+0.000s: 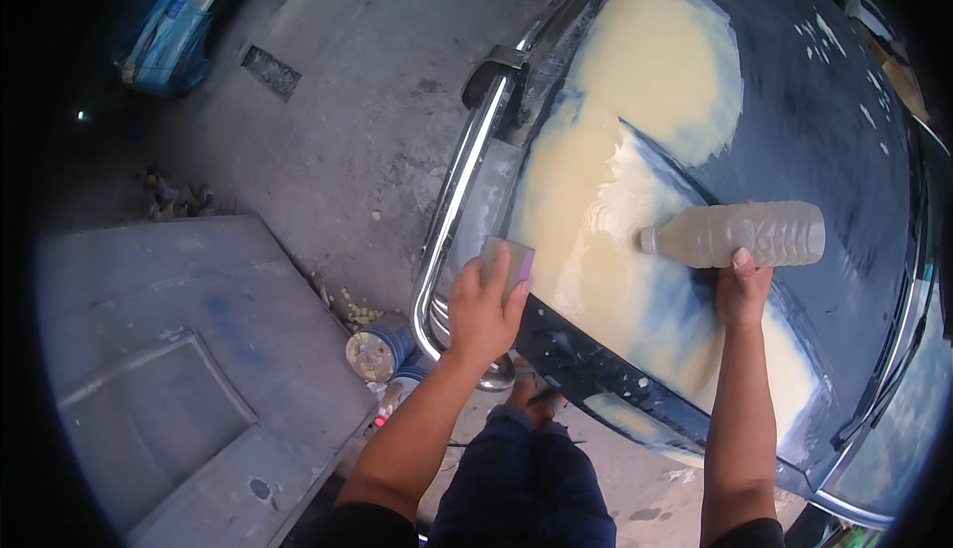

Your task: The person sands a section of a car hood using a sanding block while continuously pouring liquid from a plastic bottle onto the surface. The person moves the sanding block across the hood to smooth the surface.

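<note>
the two hands are apart, each with something in its grip; the left hand (482, 318) is clamped on a small grey block (520, 253) with a purple layer, at the front edge of the hood, though i cannot tell whether the block touches it; the right hand (743, 300) is clamped on a ribbed, cloudy plastic bottle (764, 230), thumb showing, the bottle held sideways over the hood with its neck to the left; beneath, the dark hood (814, 131) bears broad cream patches (660, 62), with a wet, shiny film (617, 191) by the bottle's mouth; dark-trousered legs (521, 483) stand between the forearms; a chrome bar (459, 201) runs along the hood's front; beyond it a bucket (397, 338) stands beside a large grey panel (159, 300); farthest, upper left, a blue-covered vehicle (174, 52) shows in part
</note>
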The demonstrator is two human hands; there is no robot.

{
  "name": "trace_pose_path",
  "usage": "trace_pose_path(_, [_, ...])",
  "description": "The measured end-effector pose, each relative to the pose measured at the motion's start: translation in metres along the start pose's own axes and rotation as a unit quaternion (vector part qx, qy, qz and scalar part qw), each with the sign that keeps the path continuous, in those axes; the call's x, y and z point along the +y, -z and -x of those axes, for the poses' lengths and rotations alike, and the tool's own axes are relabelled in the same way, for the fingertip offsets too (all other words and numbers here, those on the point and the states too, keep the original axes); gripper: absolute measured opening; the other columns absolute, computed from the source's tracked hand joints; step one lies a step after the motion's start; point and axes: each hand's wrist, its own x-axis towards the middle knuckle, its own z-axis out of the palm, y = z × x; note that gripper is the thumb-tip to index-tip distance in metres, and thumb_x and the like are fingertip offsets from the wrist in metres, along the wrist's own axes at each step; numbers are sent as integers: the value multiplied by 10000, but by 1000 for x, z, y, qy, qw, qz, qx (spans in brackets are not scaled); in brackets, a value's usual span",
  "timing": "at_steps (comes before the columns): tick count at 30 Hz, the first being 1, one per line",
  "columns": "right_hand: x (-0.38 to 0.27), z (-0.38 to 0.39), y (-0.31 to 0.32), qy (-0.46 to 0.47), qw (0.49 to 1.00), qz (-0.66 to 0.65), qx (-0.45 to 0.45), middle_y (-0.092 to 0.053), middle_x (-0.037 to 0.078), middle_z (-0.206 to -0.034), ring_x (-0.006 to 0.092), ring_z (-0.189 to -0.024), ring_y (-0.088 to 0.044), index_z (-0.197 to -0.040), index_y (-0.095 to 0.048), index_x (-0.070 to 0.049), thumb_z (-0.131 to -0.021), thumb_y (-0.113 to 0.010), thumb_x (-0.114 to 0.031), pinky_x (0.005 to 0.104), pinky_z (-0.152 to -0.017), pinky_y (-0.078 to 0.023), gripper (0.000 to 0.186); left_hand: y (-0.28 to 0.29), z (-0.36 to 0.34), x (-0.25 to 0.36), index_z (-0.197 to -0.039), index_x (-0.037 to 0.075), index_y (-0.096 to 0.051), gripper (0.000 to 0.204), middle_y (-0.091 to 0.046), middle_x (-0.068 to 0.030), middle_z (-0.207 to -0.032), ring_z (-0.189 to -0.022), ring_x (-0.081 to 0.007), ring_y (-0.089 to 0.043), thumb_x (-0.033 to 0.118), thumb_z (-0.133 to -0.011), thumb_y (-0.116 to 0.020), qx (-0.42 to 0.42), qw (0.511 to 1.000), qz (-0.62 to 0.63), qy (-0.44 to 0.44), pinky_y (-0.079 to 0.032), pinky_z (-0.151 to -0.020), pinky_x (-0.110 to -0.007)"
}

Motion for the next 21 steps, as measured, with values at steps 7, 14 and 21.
trace_pose_path(7, [-2, 1, -14, 12, 1000, -15, -12, -527, 91, -1295, 241, -1228, -512, -1386, -414, -29, -741, -813, -393, 394, -1081, -372, 841, 3, -96, -10, -1411, 113, -524, 533, -592, -206, -1119, -1002, -372, -607, 401, -964, -566, -22, 998, 17, 65, -505, -854, -443])
trace_pose_path(14, [-3, -2, 2, 7, 1000, -1, -17, -500, 95, -1353, 256, -1292, -480, -1418, -385, -37, -759, -799, -398, 418, -1115, -357, 858, 2, 3, 8, -1419, 97, -520, 561, -554, -253, -1186, -1046, -425, -591, 376, -940, -607, -2, 1000, -15, 21, -496, -893, -461])
trace_pose_path(21, [5, 1, -3, 12, 1000, -12, -19, -522, 87, -1327, 255, -1268, -503, -1387, -409, -49, -764, -799, -385, 418, -1104, -372, 808, 3, -41, -19, -1425, 116, -516, 546, -568, -214, -1203, -1031, -401, -609, 380, -954, -592, -18, 999, 8, 47, -510, -864, -456])
